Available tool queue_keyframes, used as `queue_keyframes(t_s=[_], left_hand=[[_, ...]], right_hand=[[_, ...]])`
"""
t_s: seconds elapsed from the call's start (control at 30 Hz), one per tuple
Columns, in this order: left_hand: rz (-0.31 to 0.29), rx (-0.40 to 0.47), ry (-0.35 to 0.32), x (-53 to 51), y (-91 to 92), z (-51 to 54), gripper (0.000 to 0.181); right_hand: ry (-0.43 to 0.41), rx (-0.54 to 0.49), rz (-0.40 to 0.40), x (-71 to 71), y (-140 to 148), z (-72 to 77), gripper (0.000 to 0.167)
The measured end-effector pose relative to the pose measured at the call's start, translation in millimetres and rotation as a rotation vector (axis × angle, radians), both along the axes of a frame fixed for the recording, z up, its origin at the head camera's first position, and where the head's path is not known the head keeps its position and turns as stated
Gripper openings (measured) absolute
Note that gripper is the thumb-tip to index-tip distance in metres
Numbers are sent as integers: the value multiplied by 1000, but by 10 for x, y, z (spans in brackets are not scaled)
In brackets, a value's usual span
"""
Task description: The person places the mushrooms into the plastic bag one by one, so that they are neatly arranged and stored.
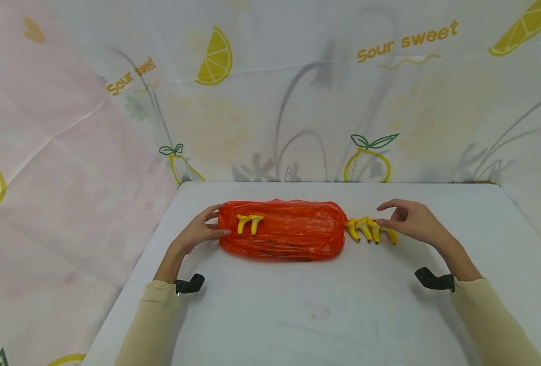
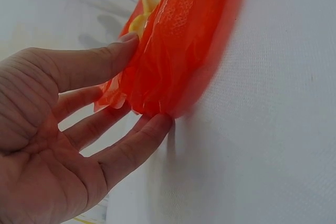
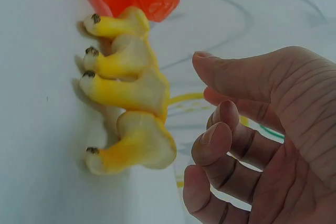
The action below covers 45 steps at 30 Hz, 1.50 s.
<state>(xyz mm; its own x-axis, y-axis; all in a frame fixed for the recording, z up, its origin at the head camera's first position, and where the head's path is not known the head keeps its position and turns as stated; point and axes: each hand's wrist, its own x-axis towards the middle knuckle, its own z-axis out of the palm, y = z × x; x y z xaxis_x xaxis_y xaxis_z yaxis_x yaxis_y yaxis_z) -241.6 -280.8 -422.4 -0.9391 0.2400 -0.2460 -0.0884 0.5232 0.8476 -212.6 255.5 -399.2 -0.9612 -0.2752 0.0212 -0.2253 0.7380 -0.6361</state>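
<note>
A long object covered in a red plastic bag [image 1: 297,231] lies across the white table; what the bag holds is hidden. My left hand [image 1: 201,231] holds its left end, with the thumb [image 2: 123,51] on one side and the fingertips on the other. Two small yellow mushrooms [image 1: 254,224] lie on top of the bag near this hand. Off the right end, several more yellow mushrooms [image 3: 128,90] with dark stem tips lie in a row on the table. My right hand [image 1: 412,221] hovers at this row, fingers loosely bent, with nothing in its grasp.
The white table [image 1: 297,310] backs onto a hanging cloth [image 1: 275,112] printed with lemons and words. Black camera mounts [image 1: 435,279] stick out from both wrists above the table.
</note>
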Motion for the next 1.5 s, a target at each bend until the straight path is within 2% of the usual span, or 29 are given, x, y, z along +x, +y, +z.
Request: queue_keyframes(t_s=[0.43, 0.7, 1.13, 1.5], left_hand=[[6, -2, -1, 8, 8, 0, 80], [-5, -3, 6, 14, -1, -14, 80], [9, -1, -3, 14, 6, -18, 80], [1, -6, 5, 8, -1, -14, 81]], right_hand=[[13, 91, -9, 0, 178, -185, 40], [-19, 120, 2, 14, 217, -168, 34], [18, 138, 108, 11, 298, -211, 22], [29, 111, 86, 58, 330, -207, 19]])
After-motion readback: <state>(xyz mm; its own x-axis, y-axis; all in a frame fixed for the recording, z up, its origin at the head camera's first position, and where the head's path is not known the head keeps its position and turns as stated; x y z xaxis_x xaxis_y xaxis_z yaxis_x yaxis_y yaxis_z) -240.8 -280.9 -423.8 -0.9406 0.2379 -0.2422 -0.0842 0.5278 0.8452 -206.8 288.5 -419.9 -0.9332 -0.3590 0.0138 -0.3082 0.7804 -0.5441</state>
